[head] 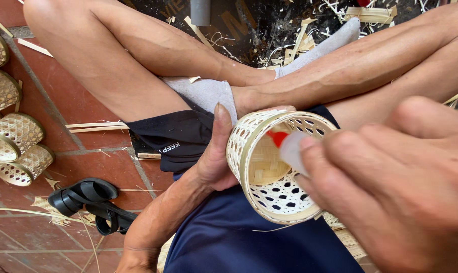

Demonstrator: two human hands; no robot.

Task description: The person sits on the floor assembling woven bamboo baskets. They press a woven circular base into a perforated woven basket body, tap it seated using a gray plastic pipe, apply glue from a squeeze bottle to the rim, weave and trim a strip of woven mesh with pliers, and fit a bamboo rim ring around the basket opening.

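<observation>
My left hand (212,156) grips a small woven bamboo basket (254,167) from the outside, with its open mouth tilted towards me over my lap. My right hand (390,182) fills the lower right, close to the camera and blurred. It holds a small whitish squeeze bottle (293,150) whose red tip (278,138) points into the basket's mouth near the upper rim. My crossed bare legs and grey socks (208,93) lie behind the basket.
Several finished woven baskets (16,134) lie stacked along the left edge on the red tile floor. A black sandal (87,199) rests at lower left. Loose bamboo strips (95,125) and shavings (299,43) litter the floor beyond my feet.
</observation>
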